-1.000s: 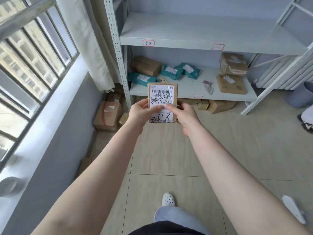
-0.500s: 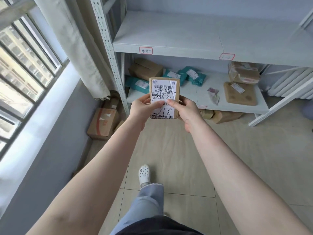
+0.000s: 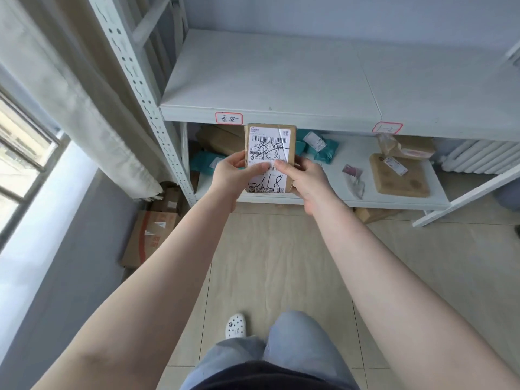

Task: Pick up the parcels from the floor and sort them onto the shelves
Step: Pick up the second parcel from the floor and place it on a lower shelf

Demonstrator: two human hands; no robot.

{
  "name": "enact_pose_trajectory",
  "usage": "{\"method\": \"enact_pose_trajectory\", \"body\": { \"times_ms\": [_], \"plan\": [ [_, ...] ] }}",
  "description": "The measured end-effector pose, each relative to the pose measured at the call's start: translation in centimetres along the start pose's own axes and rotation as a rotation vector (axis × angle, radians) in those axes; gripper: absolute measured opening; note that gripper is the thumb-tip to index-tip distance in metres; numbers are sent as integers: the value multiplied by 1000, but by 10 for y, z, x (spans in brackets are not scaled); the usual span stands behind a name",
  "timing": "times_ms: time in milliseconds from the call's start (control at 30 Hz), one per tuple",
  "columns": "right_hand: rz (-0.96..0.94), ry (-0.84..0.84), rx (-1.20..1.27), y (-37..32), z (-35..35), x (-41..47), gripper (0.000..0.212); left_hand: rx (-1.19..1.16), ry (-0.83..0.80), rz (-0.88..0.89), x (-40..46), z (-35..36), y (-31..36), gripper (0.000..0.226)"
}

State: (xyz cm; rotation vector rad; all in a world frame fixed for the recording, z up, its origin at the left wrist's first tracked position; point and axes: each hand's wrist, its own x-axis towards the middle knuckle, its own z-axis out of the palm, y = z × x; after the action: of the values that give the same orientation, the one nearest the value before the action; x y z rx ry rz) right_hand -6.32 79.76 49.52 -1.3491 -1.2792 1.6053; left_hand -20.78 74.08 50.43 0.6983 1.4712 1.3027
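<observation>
A small brown cardboard parcel (image 3: 270,144) with a white shipping label and black handwriting is held upright in front of the shelf unit. My left hand (image 3: 228,180) grips its left edge and my right hand (image 3: 305,182) grips its right edge, thumbs on the label. The parcel's top sits just below the front lip of the upper shelf (image 3: 281,88), beside a red-bordered shelf tag (image 3: 228,118). The lower shelf (image 3: 351,159) behind holds brown boxes and teal mailer bags (image 3: 320,147).
A second red-bordered tag (image 3: 387,127) marks the upper shelf's right half. A flat brown parcel (image 3: 399,178) and a clear bag (image 3: 354,181) lie on the lower shelf. Cardboard boxes (image 3: 152,235) sit on the floor by the wall at left. A radiator (image 3: 478,159) stands at right.
I have stepped closer to the shelf unit, which now looms larger. Both hands still hold the parcel, which has risen to the upper shelf's front edge.
</observation>
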Motion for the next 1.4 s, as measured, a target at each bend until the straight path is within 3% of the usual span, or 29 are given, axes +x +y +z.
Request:
{"method": "enact_pose_trajectory", "body": {
  "times_ms": [567,833,1200,1333,1400],
  "plan": [
    [-55,-145,-79,-94,-17,212,59,-42,163,-16,186,48,81,43],
    [-45,-158,-92,-113,-2,280,36,-66,195,3,260,43,95,42],
    [-43,-63,-65,-145,55,384,20,69,90,-26,392,0,137,34],
    [-27,13,-58,-153,75,412,36,133,97,-70,432,-11,148,53],
    [-26,51,-83,-156,82,423,32,159,108,-95,447,-13,152,73]
  ]
}}
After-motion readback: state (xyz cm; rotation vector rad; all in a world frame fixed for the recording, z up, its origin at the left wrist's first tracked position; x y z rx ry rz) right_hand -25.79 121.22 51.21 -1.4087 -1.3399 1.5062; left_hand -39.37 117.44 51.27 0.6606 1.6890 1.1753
